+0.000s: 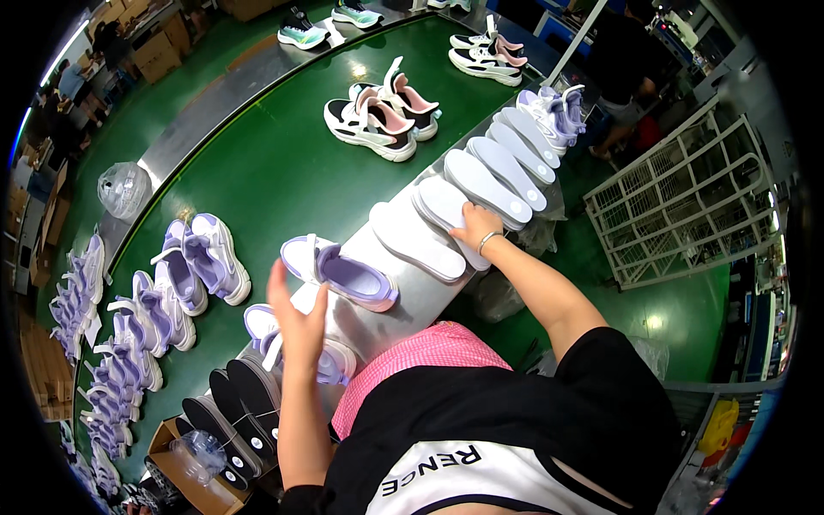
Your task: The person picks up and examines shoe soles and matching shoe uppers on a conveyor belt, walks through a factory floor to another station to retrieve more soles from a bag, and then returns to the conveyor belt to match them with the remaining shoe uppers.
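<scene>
My left hand [296, 322] hovers with fingers apart just in front of a lavender and white sneaker [339, 272] lying on the metal ledge [390, 275]; a second lavender sneaker [292, 343] sits under the hand. My right hand [475, 226] rests on a white insole [446, 210] in a row of overlapping white insoles [502, 167] along the ledge, fingers curled over its edge.
A green conveyor belt [283, 163] carries lavender sneaker pairs [197, 262], a black, white and pink pair [382, 116] and others farther off. Black insoles [232, 408] lie at lower left above a cardboard box [184, 472]. A white wire rack [687, 202] stands right.
</scene>
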{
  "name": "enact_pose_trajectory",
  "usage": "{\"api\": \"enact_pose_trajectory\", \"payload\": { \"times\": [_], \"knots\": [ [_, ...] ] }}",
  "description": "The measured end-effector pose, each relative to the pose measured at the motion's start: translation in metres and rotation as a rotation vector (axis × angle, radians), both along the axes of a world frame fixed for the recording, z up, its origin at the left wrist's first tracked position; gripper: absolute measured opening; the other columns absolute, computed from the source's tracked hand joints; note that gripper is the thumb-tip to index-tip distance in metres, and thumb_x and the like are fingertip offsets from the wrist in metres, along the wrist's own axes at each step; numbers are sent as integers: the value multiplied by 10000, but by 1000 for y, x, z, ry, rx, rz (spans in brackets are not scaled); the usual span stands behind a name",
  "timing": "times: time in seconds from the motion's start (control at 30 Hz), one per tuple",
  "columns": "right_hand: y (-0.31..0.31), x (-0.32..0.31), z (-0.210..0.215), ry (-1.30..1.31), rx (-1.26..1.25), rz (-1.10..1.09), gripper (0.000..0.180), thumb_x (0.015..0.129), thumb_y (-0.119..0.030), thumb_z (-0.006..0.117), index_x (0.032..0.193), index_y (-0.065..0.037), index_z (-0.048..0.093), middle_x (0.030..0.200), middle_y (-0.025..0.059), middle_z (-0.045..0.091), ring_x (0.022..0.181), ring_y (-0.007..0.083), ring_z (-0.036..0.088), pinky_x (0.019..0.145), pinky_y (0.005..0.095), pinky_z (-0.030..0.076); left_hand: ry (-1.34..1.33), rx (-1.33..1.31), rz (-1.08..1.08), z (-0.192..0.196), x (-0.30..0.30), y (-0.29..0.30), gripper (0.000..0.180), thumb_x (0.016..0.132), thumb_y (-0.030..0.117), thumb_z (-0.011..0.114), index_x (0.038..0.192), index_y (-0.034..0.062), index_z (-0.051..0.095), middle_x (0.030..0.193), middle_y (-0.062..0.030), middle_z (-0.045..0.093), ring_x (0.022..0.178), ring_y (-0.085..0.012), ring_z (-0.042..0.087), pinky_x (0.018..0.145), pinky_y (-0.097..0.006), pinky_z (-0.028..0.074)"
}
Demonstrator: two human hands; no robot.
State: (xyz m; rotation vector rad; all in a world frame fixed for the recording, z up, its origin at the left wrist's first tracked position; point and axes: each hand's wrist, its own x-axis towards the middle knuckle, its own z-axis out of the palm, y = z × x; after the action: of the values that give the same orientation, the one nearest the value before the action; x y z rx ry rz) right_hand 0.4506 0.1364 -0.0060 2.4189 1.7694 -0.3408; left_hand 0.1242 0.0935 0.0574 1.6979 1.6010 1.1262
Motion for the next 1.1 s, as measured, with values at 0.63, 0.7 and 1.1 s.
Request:
{"api": "enact_pose_trajectory", "payload": {
  "times": [0.63,0.7,1.1],
  "knots": [
    [-40,-165,33,140,-136,785,251,648,-204,529,810,-32,612,851,153,569,790,304,566,648,393,444,83,-151,37,-52,32,11,208,757,174,543,878,24,464,658,-203,557,606,-375,540,534,-420,419],
    [-41,-162,37,103,-80,836,252,663,-227,527,803,-30,600,845,160,558,793,300,562,643,387,441,138,-173,90,-56,27,13,200,765,157,532,897,27,455,653,-203,554,595,-379,538,524,-426,416],
    [-31,-166,54,78,-310,1003,217,729,-217,498,741,-41,625,735,149,603,717,284,589,635,357,468,-2,-151,82,-62,30,6,199,771,154,522,919,30,471,655,-202,556,614,-376,542,532,-420,417]
  ]
}}
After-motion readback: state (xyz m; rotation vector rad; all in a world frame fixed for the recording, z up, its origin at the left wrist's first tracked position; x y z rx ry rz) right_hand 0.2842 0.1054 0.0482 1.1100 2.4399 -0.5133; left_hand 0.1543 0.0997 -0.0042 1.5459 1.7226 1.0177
